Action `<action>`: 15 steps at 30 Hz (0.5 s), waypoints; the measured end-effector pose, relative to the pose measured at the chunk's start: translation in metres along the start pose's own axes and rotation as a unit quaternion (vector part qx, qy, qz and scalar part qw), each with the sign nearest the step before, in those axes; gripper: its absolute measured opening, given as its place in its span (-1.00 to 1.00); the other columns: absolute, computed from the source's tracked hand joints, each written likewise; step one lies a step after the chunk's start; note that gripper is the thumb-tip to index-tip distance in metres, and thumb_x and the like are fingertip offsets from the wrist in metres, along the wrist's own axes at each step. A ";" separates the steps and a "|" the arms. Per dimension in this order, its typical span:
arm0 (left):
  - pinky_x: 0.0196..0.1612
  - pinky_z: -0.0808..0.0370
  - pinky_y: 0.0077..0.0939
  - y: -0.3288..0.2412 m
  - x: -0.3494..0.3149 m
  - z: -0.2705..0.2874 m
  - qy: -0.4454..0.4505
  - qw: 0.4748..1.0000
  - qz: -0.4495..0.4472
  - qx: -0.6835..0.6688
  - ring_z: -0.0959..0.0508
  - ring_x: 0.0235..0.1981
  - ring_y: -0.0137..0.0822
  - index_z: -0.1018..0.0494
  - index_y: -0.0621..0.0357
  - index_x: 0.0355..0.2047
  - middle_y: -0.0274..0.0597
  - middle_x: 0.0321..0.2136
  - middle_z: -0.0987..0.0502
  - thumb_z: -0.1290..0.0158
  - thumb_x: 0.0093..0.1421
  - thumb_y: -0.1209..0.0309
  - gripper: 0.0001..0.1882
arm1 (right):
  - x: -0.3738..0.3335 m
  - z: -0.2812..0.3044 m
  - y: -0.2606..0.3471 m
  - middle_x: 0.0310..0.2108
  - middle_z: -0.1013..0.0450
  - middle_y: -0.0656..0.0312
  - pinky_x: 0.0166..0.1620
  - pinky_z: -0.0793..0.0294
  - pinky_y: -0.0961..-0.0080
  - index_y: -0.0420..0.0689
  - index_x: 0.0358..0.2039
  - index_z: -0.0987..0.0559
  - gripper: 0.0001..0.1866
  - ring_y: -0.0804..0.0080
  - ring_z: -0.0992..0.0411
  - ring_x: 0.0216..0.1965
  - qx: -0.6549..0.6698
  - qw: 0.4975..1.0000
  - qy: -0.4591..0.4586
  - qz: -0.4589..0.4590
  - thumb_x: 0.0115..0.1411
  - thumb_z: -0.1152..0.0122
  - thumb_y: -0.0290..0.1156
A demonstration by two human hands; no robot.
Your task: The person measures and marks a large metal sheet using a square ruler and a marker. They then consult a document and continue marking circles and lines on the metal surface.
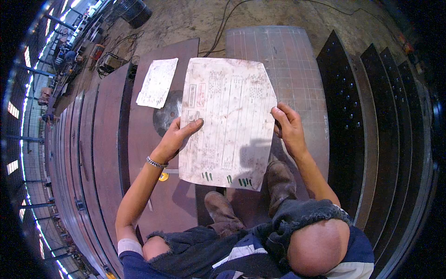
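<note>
Through the head view, the only one I have, I look down at a stained drawing sheet [225,107] held up between both hands, in front of the body and over the boots [218,207]. Its long axis runs away from the torso, nearly straight up my picture, so the hands grip the two long sides. The left hand [179,137] grasps the left side around mid-length, thumb flat on the printed face, fingers hidden behind. The right hand [290,128] pinches the right side a little higher, thumb at the edge and fingers curled beneath. A second, smaller paper sheet [157,83] lies beyond and to the left of the left hand, on a reddish-brown steel plate [153,195]; that hand is clearly the nearer one, and this paper's long axis also runs outward, its far end leaning right. Just below it I see a dark round disc [162,116], partly covered by the held sheet. Right of the sheet, a grid-marked plate [297,60] stretches away past the right hand.
</note>
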State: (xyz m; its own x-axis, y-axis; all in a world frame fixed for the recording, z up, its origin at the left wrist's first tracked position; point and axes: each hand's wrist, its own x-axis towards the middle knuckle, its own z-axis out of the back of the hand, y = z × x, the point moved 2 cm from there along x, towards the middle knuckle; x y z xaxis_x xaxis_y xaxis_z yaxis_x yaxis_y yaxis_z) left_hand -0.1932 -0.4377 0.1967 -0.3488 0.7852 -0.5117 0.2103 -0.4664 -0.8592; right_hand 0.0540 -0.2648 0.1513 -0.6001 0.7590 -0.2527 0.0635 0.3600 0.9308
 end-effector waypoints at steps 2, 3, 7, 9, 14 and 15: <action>-0.07 -0.55 -0.51 -0.002 0.000 -0.001 -0.007 1.000 -0.002 -0.013 -0.61 -0.17 -0.41 -0.45 0.39 0.01 -0.11 -0.12 -0.60 -0.17 0.27 0.27 -0.56 | -0.002 0.007 -0.001 -0.40 -0.40 0.47 -0.40 -0.27 0.74 -0.21 -0.21 -0.54 -0.76 0.78 -0.29 -0.40 -0.011 1.000 0.017 -0.006 0.34 -0.13 -0.28; -0.08 -0.55 -0.51 -0.001 -0.003 -0.001 -0.011 1.000 -0.001 -0.017 -0.61 -0.18 -0.41 -0.46 0.39 0.01 -0.10 -0.12 -0.60 -0.17 0.27 0.27 -0.56 | -0.006 0.008 -0.004 -0.40 -0.41 0.46 -0.38 -0.28 0.74 -0.22 -0.20 -0.55 -0.76 0.77 -0.31 -0.39 -0.021 0.999 0.031 -0.003 0.34 -0.14 -0.28; -0.13 -0.56 -0.52 -0.001 -0.013 -0.004 -0.051 0.998 -0.026 -0.011 -0.62 -0.20 -0.42 -0.48 0.40 -0.03 -0.11 -0.14 -0.61 -0.17 0.27 0.28 -0.58 | -0.021 -0.001 -0.017 -0.55 -0.30 0.50 -0.57 -0.04 0.74 -0.18 -0.25 -0.54 -0.80 0.80 -0.15 -0.61 -0.050 0.997 0.019 0.054 0.35 -0.08 -0.30; -0.11 -0.55 -0.54 0.002 -0.012 -0.004 -0.037 0.999 -0.029 -0.015 -0.61 -0.18 -0.43 -0.47 0.40 -0.01 -0.10 -0.11 -0.60 -0.17 0.27 0.28 -0.57 | -0.023 -0.002 -0.015 -0.55 -0.30 0.50 -0.56 -0.05 0.74 -0.18 -0.24 -0.55 -0.80 0.80 -0.15 -0.61 -0.033 0.998 0.025 0.050 0.34 -0.10 -0.30; -0.09 -0.53 -0.55 0.003 -0.011 -0.003 -0.017 0.999 -0.030 -0.020 -0.60 -0.15 -0.42 -0.47 0.40 0.00 -0.09 -0.11 -0.60 -0.16 0.27 0.28 -0.57 | -0.027 0.002 -0.016 -0.45 -0.40 0.45 -0.37 -0.27 0.72 -0.21 -0.23 -0.54 -0.81 0.77 -0.31 -0.41 -0.008 0.999 0.026 0.021 0.33 -0.15 -0.33; -0.09 -0.53 -0.54 0.003 -0.011 -0.003 -0.018 0.999 -0.028 -0.017 -0.60 -0.16 -0.42 -0.47 0.40 -0.01 -0.09 -0.11 -0.60 -0.16 0.27 0.29 -0.58 | -0.026 0.002 -0.019 -0.47 -0.39 0.46 -0.39 -0.25 0.71 -0.21 -0.23 -0.54 -0.81 0.78 -0.29 -0.43 -0.019 0.999 0.027 0.024 0.33 -0.15 -0.33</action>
State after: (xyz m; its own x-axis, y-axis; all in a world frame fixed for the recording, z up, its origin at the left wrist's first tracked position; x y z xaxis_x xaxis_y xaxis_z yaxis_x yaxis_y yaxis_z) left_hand -0.1859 -0.4470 0.1998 -0.3941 0.7938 -0.4632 0.2204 -0.4077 -0.8861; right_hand 0.0707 -0.2903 0.1399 -0.6392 0.7442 -0.1937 0.0640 0.3025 0.9510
